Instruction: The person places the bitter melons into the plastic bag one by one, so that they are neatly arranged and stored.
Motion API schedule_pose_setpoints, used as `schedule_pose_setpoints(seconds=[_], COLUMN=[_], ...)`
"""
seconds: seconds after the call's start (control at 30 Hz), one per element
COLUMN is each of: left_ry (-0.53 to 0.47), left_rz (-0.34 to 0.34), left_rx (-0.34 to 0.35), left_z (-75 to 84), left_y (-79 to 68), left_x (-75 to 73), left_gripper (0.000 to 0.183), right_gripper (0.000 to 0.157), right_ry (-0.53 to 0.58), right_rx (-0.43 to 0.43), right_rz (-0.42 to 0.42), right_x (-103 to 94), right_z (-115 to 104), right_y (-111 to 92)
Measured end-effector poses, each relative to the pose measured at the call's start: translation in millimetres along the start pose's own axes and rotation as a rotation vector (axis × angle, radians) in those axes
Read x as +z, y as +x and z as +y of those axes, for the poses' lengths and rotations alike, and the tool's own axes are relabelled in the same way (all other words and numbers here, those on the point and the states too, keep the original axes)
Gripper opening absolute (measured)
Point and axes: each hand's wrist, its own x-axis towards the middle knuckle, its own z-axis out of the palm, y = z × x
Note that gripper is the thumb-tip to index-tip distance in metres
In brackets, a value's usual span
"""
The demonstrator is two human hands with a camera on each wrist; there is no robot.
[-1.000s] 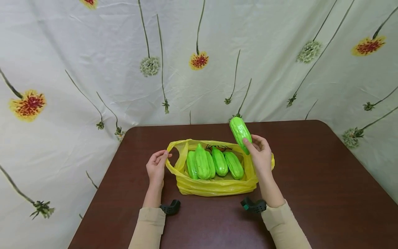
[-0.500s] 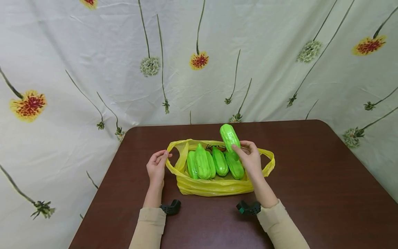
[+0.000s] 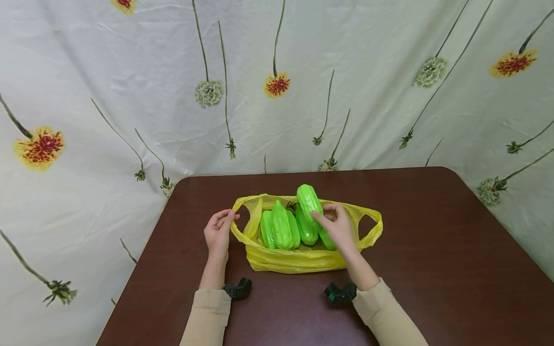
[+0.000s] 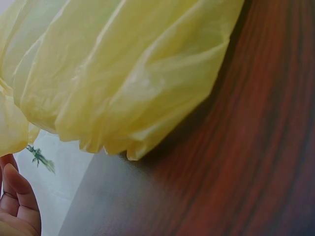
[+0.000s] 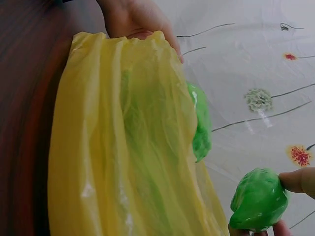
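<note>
A yellow plastic bag [image 3: 294,262] lies on the table with its mouth open upward and several glossy, ridged green gourds [image 3: 282,226] inside. My left hand [image 3: 218,233] pinches the bag's left handle loop between thumb and fingers. Over the right half of the mouth, my right hand [image 3: 339,229] holds another green gourd [image 3: 309,202] by its lower end, tilted, its top leaning left and away. It overlaps the gourds at the bag's right in the head view. In the right wrist view the held gourd [image 5: 260,199] shows beside the bag wall [image 5: 88,162], thumb on its side.
The bag's right handle loop [image 3: 375,226] stands out unheld. A dark brown table [image 3: 433,269] carries the bag, and a white curtain [image 3: 173,62] printed with flowers hangs behind its far edge. Dark bands with small devices [image 3: 239,288] sit on both wrists.
My right hand has moved left and lower with the held gourd, from above the bag's right handle to over the gourds in the mouth. My left hand stays at its handle.
</note>
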Motion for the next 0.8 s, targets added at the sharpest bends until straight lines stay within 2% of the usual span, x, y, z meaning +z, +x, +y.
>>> schedule_pose_setpoints(seconds=[0.4,0.8], left_ry=[0.0,-0.017], left_rz=[-0.011,-0.015], left_rx=[0.025,0.026], left_z=[0.3,-0.8], left_y=[0.0,0.3], left_x=[-0.1,-0.8], left_gripper=[0.03,0.03], right_gripper=[0.049,0.048], right_ry=[-0.141,-0.222], right_rx=[0.024,0.002], right_rz=[-0.053,-0.027], right_x=[5.2,6.0], right_z=[6.1,12.1], right_y=[-3.0,-0.6])
